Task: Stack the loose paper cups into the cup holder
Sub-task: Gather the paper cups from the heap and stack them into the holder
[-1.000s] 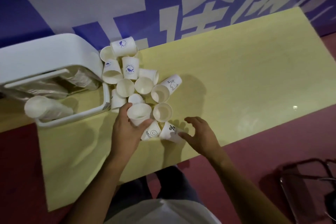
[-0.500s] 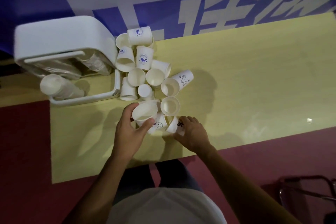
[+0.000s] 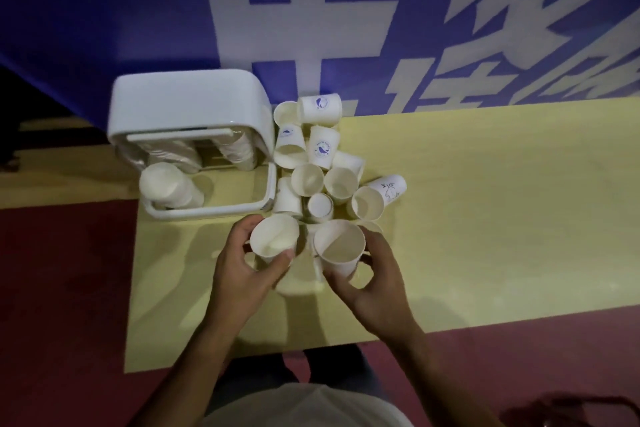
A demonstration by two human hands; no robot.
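Gripping one upright paper cup in each of your hands: left hand (image 3: 242,270) wraps a cup (image 3: 274,238), right hand (image 3: 374,282) another (image 3: 339,246). Loose cups (image 3: 320,163) heaped at 12 o'clock on the tabletop (image 3: 485,218); cup holder (image 3: 188,114) at 10 o'clock, touching the heap.

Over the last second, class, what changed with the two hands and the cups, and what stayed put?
The right hand, empty and reaching a second ago, has closed its fingers round a cup and lifted it mouth up. The left hand kept its cup and raised it slightly. The loose cup pile and the cup holder stayed put.
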